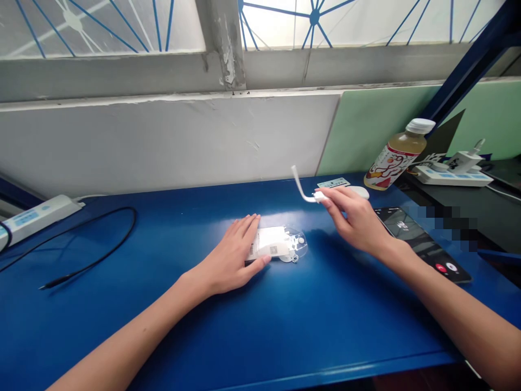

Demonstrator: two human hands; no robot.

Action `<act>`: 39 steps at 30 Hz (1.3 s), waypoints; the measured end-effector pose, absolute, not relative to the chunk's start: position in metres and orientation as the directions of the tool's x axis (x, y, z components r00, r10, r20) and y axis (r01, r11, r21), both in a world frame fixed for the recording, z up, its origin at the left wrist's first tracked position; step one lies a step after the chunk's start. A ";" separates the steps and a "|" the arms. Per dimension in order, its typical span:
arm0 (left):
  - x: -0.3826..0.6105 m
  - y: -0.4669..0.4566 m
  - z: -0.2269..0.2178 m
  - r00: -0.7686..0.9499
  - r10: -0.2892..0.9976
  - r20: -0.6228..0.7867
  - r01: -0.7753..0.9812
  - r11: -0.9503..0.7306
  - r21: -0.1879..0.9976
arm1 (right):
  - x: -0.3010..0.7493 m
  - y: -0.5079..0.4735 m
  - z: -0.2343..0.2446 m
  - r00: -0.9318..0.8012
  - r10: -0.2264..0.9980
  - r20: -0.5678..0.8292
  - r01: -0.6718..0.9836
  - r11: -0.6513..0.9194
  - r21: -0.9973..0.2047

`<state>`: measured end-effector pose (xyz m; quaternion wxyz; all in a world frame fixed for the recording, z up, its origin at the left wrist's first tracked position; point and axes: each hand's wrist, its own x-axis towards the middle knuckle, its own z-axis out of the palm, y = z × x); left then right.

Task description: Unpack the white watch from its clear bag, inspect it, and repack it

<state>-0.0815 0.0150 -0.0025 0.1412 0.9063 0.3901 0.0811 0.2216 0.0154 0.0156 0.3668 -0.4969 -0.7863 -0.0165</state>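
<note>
My left hand (pixel 236 255) rests on the blue desk top (pixel 260 326), fingers stretched along the far side and thumb along the near side of a small flat white item (pixel 272 241). That item has a printed label and a clear rounded plastic part at its right end; my palm covers its left end. Above the desk, my right hand (pixel 354 217) pinches the white end of a short white cable (pixel 303 193) between thumb and fingertips. The cable's loose end bends upward to the left. Partly behind this hand lies a smooth white rounded object (pixel 359 191).
A phone (pixel 423 244) lies under my right forearm. Behind it stand a drink bottle (pixel 396 155) and a power strip (pixel 451 175) with a plugged-in charger. A printed card (pixel 334 183) lies near the wall. At left are a black cable (pixel 118 255) and another power strip (pixel 40 214).
</note>
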 end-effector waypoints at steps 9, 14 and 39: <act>-0.072 0.008 0.007 0.518 0.577 0.631 0.568 -0.784 0.250 | 0.191 -0.008 0.010 -0.424 0.706 0.567 0.690 0.657 -0.302; -0.065 0.005 0.007 0.554 0.446 0.703 0.497 -0.855 0.150 | 0.173 -0.013 0.023 -0.332 0.605 0.724 0.547 0.748 -0.374; -0.036 -0.020 0.015 0.714 0.699 -0.047 -0.331 0.396 0.857 | 0.111 0.038 0.030 -0.282 0.953 -0.114 -0.429 -0.231 -0.873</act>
